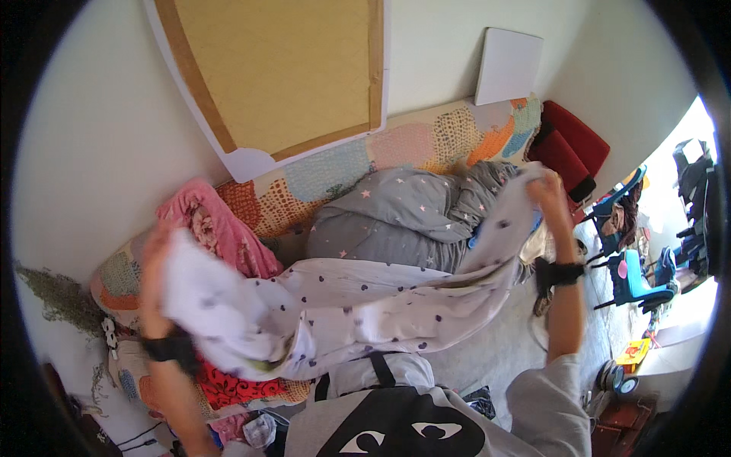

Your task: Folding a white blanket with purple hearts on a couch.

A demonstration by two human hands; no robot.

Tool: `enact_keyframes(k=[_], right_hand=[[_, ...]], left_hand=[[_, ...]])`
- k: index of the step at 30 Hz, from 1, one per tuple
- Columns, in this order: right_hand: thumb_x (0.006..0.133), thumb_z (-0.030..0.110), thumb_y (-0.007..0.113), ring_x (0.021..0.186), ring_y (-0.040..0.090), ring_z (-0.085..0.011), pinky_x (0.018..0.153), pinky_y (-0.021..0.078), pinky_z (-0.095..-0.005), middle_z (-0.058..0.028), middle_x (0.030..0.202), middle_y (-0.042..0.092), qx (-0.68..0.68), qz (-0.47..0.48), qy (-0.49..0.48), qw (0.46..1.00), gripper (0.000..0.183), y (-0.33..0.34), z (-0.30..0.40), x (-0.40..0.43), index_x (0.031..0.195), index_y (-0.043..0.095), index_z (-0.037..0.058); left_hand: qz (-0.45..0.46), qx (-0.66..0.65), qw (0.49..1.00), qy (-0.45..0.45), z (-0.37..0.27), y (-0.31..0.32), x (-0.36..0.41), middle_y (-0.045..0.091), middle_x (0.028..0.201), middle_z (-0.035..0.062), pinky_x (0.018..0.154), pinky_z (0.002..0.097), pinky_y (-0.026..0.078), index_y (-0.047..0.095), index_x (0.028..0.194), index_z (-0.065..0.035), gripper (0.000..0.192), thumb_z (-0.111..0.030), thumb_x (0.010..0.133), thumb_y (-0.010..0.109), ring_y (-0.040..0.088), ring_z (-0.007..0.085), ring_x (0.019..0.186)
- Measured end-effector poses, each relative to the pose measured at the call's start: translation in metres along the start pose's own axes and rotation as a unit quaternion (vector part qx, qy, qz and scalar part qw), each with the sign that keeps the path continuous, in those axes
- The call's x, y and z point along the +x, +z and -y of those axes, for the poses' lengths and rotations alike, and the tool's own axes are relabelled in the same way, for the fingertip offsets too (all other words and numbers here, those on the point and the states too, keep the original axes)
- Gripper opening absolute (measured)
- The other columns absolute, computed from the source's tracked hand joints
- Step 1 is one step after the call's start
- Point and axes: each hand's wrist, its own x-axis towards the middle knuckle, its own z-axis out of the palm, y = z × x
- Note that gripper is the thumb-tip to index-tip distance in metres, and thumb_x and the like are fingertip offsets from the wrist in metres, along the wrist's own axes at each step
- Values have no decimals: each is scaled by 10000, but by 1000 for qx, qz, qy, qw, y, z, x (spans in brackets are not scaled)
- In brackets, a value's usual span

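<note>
A white cloth with dark hearts (pixel 377 320) hangs stretched between my two hands, sagging in the middle above my lap. My left hand (pixel 157 257), blurred by motion, grips one end at the left. My right hand (pixel 545 188) holds the other end, raised at the right. Behind the cloth, a grey star-patterned bedding bundle (pixel 388 211) lies on a sofa with a patchwork-print cover (pixel 400 143). A pink floral blanket (pixel 223 228) rests on the sofa near my left hand. The cloth hides part of the sofa seat.
A large framed board (pixel 285 74) and a small white panel (pixel 508 65) lean on the wall behind the sofa. Red cushions (pixel 565 148) stand at its right end. Blue chairs (pixel 637 280) are further right. A red patterned cloth (pixel 234 388) lies at lower left.
</note>
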Motion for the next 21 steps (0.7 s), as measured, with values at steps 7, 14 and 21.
enact_keyframes(k=[7,14,21], right_hand=[[785,143,635,650,515,-103,599,447,-281,-101,695,590,113,141,-98,979,283,263,100,-101,1004,574,-25],[805,139,604,631,574,-213,612,466,-348,-176,702,573,143,191,17,971,296,300,79,-161,1040,506,-11],[749,179,635,638,590,-441,574,470,-502,-240,673,601,-108,203,-69,971,402,299,84,-176,1065,449,16]], left_hand=[[201,-173,961,-84,-57,216,-54,522,849,-34,636,190,370,577,1026,-58,145,-150,938,508,439,42,713],[226,-191,949,-106,-6,235,-81,542,978,6,822,234,395,562,1026,-40,129,-95,919,513,497,97,918],[212,-47,976,-29,-15,235,-97,539,1079,94,808,283,418,551,1075,-34,191,-61,889,515,521,197,950]])
